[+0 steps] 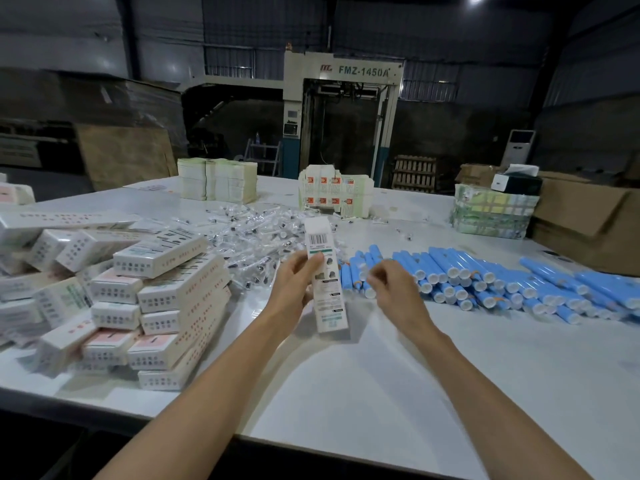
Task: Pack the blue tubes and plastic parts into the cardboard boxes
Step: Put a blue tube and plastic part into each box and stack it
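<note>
now | table (pixel 381 382) white | boxes (pixel 156 292) piled at left | tubes (pixel 491 278) lying in a row at right | parts (pixel 252 237) heaped behind | 1 box (pixel 327 289) upright above table, between hands | left hand (pixel 294 285) grips its side, fingers curled round it | right hand (pixel 394 289) just beside tubes, fingers curled, blurred: grip cannot tell

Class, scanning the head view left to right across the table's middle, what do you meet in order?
stacked boxes → left hand → held box → right hand → blue tubes
</note>
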